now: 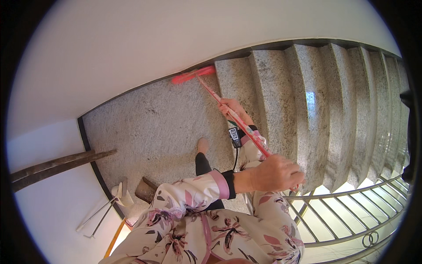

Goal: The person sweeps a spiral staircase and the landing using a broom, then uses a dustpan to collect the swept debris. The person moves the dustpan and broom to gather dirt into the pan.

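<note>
I hold a long-handled broom (242, 125) with a patterned red-and-white handle, slanting across the landing. Around its upper end my left hand (277, 173) is closed, with the left forearm crossing in front of my body. Farther down the handle, my right hand (232, 110) grips it near its middle. The broom's pink head (194, 75) is blurred and lies on the speckled stone landing (148, 115), against the dark skirting and beside the first stair edge. A black device (234, 138) with a printed code and a cable sits at my right wrist.
Stone steps (277, 99) run off to the right, bordered by a metal railing (343, 214). Wooden poles (62, 165) lean at the left wall. Near the corner stand a white container (123, 196) with thin rods and a brown box-like object (145, 190). My bare foot (203, 145) is on the landing.
</note>
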A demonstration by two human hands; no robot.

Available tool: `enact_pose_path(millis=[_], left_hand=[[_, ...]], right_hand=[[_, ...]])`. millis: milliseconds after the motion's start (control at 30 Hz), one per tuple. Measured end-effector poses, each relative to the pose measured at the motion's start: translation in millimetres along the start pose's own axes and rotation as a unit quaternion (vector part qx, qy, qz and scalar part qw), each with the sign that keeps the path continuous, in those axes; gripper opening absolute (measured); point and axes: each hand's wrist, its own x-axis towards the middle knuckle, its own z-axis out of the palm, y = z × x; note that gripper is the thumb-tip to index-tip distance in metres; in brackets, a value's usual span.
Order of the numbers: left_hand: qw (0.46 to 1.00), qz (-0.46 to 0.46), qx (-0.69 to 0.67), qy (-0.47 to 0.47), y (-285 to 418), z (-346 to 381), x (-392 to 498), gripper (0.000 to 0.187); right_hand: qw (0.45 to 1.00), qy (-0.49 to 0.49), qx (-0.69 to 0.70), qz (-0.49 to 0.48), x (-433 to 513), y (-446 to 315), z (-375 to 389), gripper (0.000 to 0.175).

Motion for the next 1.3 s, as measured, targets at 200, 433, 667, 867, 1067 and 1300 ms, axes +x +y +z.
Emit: enact_pose_path(millis=[200,433,667,867,1067,1300], left_hand=[[0.991,-0.021,-0.087,-0.103,6,10,-4,0.029],[0.954,-0.041,-0.262,-0.141,83,-43,-4,0.021],[0.956,-0.028,-0.236,-0.173,160,-152,-52,0.021],[0.988,-0.14,-0.02,0.066,206,-182,-190,0.029],[0.935,-0.236,0.035,0.261,263,-177,-365,0.028],[0.915,-0.303,0.073,0.256,426,-258,-465,0.02]], right_hand=[[1.0,0.002,-0.002,-0.009,-7,3,-32,0.015],[0.986,0.099,0.128,0.035,-95,109,-21,0.015],[0.963,0.056,-0.235,-0.123,-110,184,51,0.018],[0.994,0.049,0.083,-0.042,-17,237,25,0.016],[0.763,0.0,-0.608,-0.22,47,358,-30,0.023],[0.531,-0.295,-0.755,-0.247,39,579,-11,0.016]])
